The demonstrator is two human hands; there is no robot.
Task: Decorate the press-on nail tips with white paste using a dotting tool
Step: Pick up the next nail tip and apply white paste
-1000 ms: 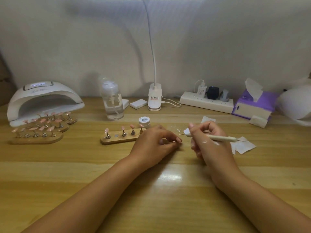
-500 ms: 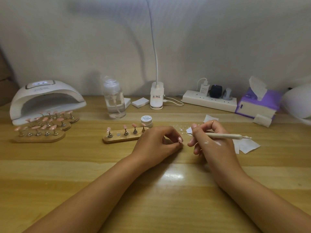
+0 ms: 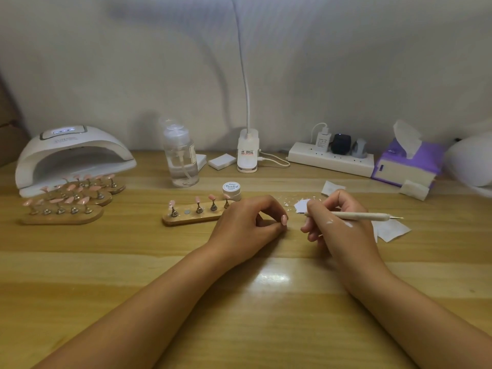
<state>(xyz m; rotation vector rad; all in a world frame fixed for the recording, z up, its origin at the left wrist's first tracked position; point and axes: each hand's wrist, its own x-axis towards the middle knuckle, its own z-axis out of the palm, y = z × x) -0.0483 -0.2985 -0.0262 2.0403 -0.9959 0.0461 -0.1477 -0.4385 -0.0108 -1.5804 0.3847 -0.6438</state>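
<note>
My right hand (image 3: pixel 338 222) holds a cream dotting tool (image 3: pixel 367 216) like a pen, its tip pointing left over a small white paper scrap (image 3: pixel 302 205). White paste smears mark the back of that hand. My left hand (image 3: pixel 245 225) rests on the table with thumb and fingers curled together; what it pinches is hidden. Just left of it stands a wooden holder (image 3: pixel 183 219) with pink nail tips (image 3: pixel 197 200) on small stands and one bare slot. A white paste jar (image 3: pixel 231 190) sits behind the holder.
Three more wooden holders of pink tips (image 3: pixel 64 206) lie at the left before a white curing lamp (image 3: pixel 72 155). A pump bottle (image 3: pixel 181 158), desk lamp base (image 3: pixel 247 153), power strip (image 3: pixel 330 158), tissue pack (image 3: pixel 407 163) and white wipes (image 3: pixel 391 230) line the back and right.
The view has shifted slightly. Both hands stay almost in place; the right hand has drawn a little closer to the left, with the tool still in it.
</note>
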